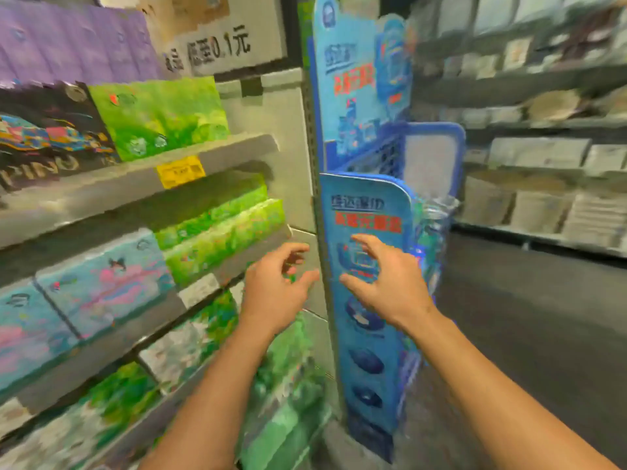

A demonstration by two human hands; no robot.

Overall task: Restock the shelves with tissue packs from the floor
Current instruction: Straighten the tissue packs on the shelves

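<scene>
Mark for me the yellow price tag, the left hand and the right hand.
yellow price tag (180, 171), head view, centre of the label.
left hand (271, 293), head view, back of the hand.
right hand (390, 286), head view, back of the hand.

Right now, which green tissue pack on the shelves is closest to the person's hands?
The front green pack on the middle shelf, just left of the left hand; the other green packs sit behind it or higher.

Tissue packs (224, 237) on shelves (203, 157) at left, display stand (366, 205) just right of them, w/ both hands in front.
</scene>
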